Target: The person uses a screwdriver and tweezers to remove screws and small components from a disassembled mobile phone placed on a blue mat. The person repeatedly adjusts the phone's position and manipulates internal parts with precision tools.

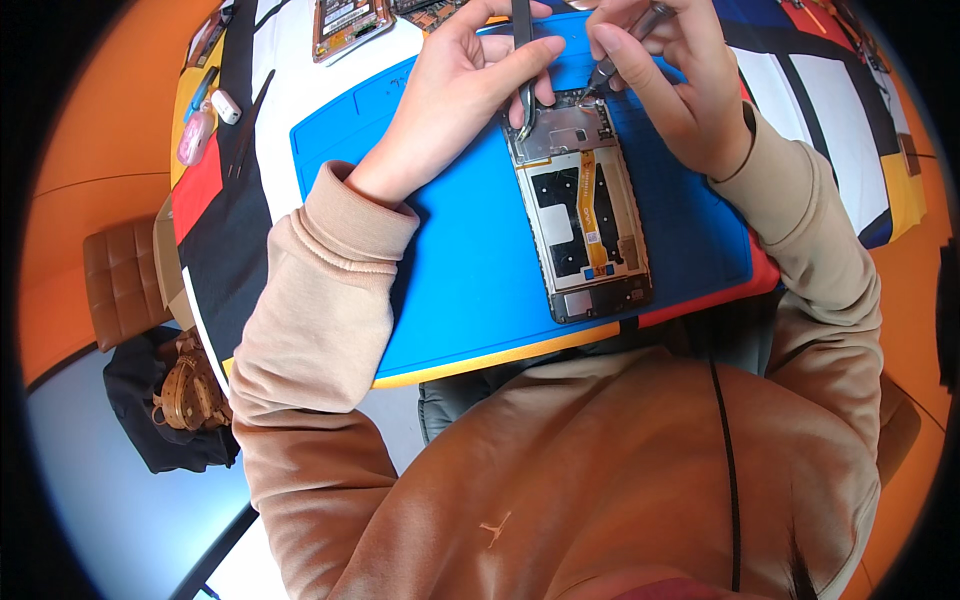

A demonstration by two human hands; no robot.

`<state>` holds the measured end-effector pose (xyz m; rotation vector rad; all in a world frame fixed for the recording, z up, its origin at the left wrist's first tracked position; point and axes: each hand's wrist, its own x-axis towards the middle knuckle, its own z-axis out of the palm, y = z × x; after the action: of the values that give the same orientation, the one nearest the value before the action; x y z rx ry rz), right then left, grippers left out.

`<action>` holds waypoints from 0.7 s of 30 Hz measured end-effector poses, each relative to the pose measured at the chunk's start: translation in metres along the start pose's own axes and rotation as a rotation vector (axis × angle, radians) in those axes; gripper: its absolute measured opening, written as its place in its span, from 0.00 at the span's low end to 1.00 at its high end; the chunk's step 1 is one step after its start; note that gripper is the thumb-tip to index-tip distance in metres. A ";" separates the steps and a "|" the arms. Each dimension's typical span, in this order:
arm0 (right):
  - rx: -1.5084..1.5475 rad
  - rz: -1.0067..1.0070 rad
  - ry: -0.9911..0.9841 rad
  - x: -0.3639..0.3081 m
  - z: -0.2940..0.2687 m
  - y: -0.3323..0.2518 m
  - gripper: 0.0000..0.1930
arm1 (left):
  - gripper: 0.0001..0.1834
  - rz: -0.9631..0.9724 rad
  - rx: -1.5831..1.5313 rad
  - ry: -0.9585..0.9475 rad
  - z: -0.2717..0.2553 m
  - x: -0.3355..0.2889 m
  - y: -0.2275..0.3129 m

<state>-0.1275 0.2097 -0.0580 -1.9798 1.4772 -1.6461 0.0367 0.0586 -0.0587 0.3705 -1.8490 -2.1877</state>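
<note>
An opened smartphone (545,213) lies on the blue work mat (450,260), its inside facing up. A yellow flex cable runs down its middle, and a metal cover plate sits near its far end. My left hand (460,95) is closed on dark tweezers (522,35), whose curved tip rests at the phone's upper left part. In my right hand (685,95) is a slim grey screwdriver (601,75), pinched between the fingers. Its tip meets the phone's far edge, right of the tweezers; a screw there is too small to make out.
Another opened phone (350,28) and a circuit board (435,14) lie beyond the mat. To the left are a white case (226,106), a pink object (195,137) and a long thin black tool (250,125). A brown chair (125,280) stands beside the table.
</note>
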 end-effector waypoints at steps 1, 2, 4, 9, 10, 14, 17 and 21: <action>-0.003 0.011 -0.001 0.000 0.000 0.000 0.14 | 0.15 -0.005 0.005 0.002 0.000 0.000 0.000; -0.005 0.011 -0.003 0.000 -0.001 -0.001 0.14 | 0.15 -0.011 0.010 0.004 0.000 0.000 0.000; -0.012 0.009 -0.008 0.000 -0.001 0.000 0.14 | 0.15 -0.010 0.000 0.001 0.000 0.000 0.000; 0.010 0.004 -0.017 -0.001 0.001 0.002 0.14 | 0.15 -0.002 -0.016 -0.002 0.000 0.000 -0.001; 0.003 -0.003 -0.022 -0.001 0.001 0.002 0.14 | 0.15 -0.001 -0.019 -0.001 0.000 0.000 -0.001; -0.099 -0.057 -0.050 0.002 -0.001 -0.004 0.17 | 0.15 -0.007 0.003 0.000 0.001 -0.001 0.001; -0.271 -0.160 -0.098 0.007 -0.007 -0.008 0.20 | 0.15 -0.034 0.008 0.030 0.003 -0.002 0.004; -0.244 -0.333 -0.092 0.017 -0.009 -0.003 0.21 | 0.15 -0.011 0.039 0.008 0.003 -0.002 0.006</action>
<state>-0.1350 0.2026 -0.0411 -2.5157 1.4348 -1.5204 0.0377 0.0609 -0.0524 0.3968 -1.8927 -2.1566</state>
